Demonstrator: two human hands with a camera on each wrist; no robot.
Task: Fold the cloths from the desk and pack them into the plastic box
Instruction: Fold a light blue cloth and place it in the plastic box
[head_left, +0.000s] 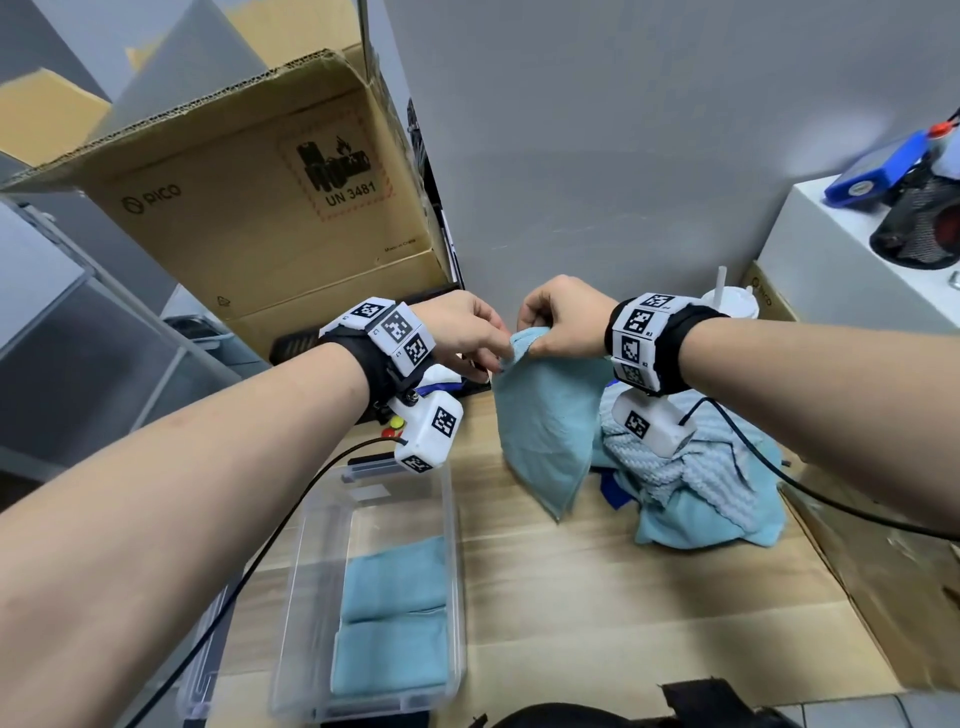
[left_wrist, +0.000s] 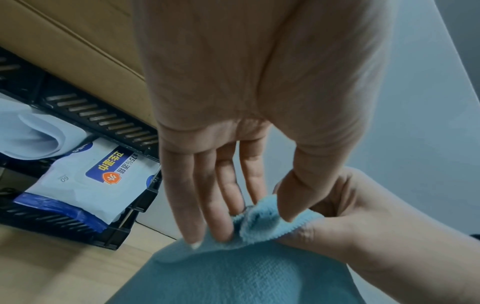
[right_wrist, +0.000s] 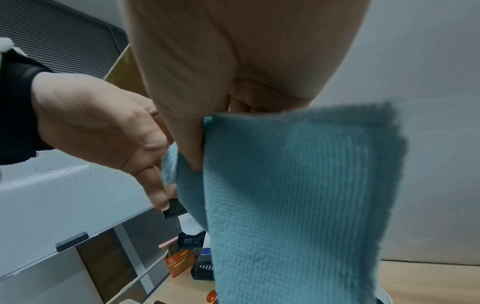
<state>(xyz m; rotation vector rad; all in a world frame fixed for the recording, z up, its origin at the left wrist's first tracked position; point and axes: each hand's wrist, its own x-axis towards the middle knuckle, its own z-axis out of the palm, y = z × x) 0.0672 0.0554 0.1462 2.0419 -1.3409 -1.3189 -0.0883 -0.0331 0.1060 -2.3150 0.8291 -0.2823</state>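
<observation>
A light blue cloth (head_left: 545, 426) hangs above the wooden desk (head_left: 623, 597). My right hand (head_left: 561, 322) grips its top edge in a fist. My left hand (head_left: 467, 338) pinches the near corner between thumb and fingers. In the left wrist view the thumb (left_wrist: 298, 195) presses the cloth's corner (left_wrist: 259, 224) against the fingers. In the right wrist view the cloth (right_wrist: 298, 195) drops straight down from the right hand (right_wrist: 233, 102). A pile of blue cloths (head_left: 701, 488) lies at the right. The clear plastic box (head_left: 457, 571) at the front left holds two folded blue cloths (head_left: 395, 577).
A large cardboard box (head_left: 260, 208) stands behind my left hand. A black tray with a pack of wipes (left_wrist: 91, 174) sits below it. A lidded cup with a straw (head_left: 727, 306) and a white cabinet (head_left: 857, 260) are at the right. Black cables trail from both wrists.
</observation>
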